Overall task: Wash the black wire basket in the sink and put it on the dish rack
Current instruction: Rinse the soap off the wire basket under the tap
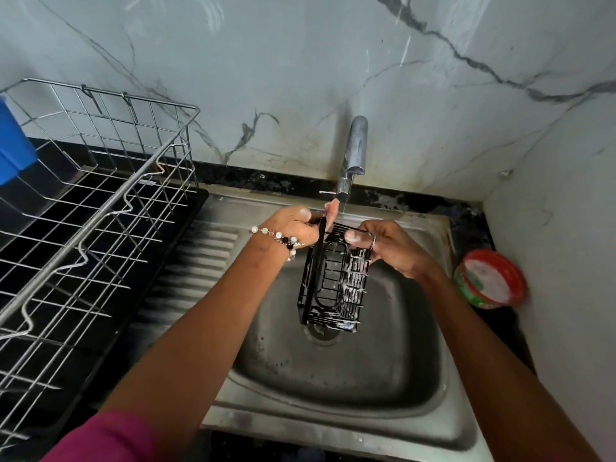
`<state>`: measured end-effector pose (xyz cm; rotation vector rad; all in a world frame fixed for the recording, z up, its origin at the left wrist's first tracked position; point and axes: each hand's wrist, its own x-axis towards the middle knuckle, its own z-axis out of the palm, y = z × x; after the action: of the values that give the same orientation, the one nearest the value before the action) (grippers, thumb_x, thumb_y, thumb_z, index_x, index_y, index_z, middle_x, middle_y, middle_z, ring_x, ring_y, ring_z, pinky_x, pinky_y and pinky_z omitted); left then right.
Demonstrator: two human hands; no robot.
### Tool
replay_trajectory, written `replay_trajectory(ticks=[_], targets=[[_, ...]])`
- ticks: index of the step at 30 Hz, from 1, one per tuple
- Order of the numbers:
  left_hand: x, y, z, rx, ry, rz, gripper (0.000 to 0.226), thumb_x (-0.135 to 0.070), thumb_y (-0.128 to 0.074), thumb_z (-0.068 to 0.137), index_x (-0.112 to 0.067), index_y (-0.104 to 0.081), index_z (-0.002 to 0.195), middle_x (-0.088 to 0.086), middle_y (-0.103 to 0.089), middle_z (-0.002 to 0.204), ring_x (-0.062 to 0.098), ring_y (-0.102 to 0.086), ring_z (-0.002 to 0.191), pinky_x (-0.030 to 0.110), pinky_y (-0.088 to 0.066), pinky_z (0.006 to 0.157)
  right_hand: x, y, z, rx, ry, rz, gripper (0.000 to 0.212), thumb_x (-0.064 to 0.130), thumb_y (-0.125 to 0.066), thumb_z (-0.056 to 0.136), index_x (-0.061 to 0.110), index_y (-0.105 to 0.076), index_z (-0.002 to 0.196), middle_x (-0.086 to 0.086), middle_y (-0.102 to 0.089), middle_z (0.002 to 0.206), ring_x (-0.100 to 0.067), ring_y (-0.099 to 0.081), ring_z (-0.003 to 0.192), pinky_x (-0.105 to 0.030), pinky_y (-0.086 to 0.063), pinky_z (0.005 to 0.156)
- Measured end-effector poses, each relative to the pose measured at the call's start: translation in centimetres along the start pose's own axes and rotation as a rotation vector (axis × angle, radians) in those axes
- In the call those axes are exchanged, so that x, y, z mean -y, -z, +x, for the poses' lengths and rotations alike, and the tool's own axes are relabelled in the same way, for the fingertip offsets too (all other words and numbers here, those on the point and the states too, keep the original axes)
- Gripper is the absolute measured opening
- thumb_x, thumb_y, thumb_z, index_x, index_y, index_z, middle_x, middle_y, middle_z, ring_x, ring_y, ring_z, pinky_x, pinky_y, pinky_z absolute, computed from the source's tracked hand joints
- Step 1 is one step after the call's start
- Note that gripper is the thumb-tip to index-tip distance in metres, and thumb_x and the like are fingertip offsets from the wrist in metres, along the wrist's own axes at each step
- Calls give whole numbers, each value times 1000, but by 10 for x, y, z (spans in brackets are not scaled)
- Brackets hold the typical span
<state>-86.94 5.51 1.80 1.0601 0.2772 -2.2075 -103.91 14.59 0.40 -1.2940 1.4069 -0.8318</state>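
The black wire basket (pixel 333 281) hangs upright over the steel sink (pixel 333 388), streaked with white suds on its right side. My left hand (pixel 296 225), with a bead bracelet on the wrist, grips the basket's top left rim. At the top right rim, my right hand (pixel 386 245) pinches the wire between thumb and fingers. The tap (pixel 355 151) stands just behind the hands, and a thin stream of water runs from it onto the basket's top. The wire dish rack (pixel 100 201) stands to the left on a black tray.
A red and green tub of white paste (pixel 490 278) sits on the counter right of the sink. A blue plastic item (pixel 13 141) rests in the rack's far left. The ribbed drainboard (pixel 200 261) lies between rack and basin. Marble walls close the back and right.
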Motion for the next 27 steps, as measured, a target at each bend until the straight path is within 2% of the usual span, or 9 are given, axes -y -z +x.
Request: replay_trajectory(ticks=[4,9,11,14,17,19,21,24,27], targets=[[-3,-5,-9,48,3,373,24,-4,-44,100,13,-49,116,35,-56,86,33,-65,56,38,-58,48,-3,-7,5,-96,-18,-33,36,41,-71,79,14,-57,60,-9,-56,64,-22,-63,58,-38,-56,56],[-14,14,-23,-58,-46,1081,31,-35,-52,97,-10,-67,87,7,-66,95,22,-61,88,40,-51,73,1,-13,3,-200,-108,-18,54,61,-67,76,6,-71,78,-23,-70,79,-35,-69,60,-65,-52,61],[-15,25,-22,8,-74,1288,33,-38,-48,99,-15,-70,91,1,-70,91,17,-64,86,34,-47,76,3,-9,5,-304,-172,37,50,57,-63,82,8,-71,82,-28,-66,100,-33,-69,66,-60,-55,62],[-8,34,-15,76,-271,1364,26,-20,-48,101,-7,-67,90,1,-73,68,11,-68,58,27,-48,60,1,-1,10,-401,-271,111,61,50,-62,86,-7,-59,108,-34,-44,134,-23,-61,75,-39,-59,56],[3,28,-6,71,-404,1330,23,-11,-50,100,-2,-63,83,1,-70,58,11,-68,53,32,-56,57,3,5,11,-325,-374,65,48,43,-59,91,-4,-59,97,-28,-56,116,-32,-66,73,-39,-59,55],[6,19,0,39,-393,1311,22,-8,-51,99,0,-61,80,4,-68,54,10,-67,48,28,-55,49,6,13,15,-308,-385,-288,36,30,-57,95,-6,-61,94,-25,-63,101,-38,-67,77,-46,-59,69],[10,9,7,20,-348,1350,25,-7,-49,100,2,-59,78,9,-66,50,13,-65,45,25,-51,45,16,21,26,-386,-274,-566,25,20,-60,92,-3,-67,95,-19,-69,97,-33,-66,89,-38,-53,82],[13,-2,18,-14,-278,1436,27,-10,-47,101,0,-58,79,10,-66,52,17,-62,48,26,-41,53,37,24,40,-416,-160,-106,11,3,-60,88,5,-70,82,-12,-70,90,-30,-66,94,-40,-53,89],[11,-8,27,-43,-197,1587,26,-18,-43,102,-11,-55,80,-1,-67,51,12,-57,42,19,-27,45,59,16,44,-208,-228,578,13,-11,-52,88,-11,-63,94,-27,-65,101,-34,-69,93,-38,-59,79]])
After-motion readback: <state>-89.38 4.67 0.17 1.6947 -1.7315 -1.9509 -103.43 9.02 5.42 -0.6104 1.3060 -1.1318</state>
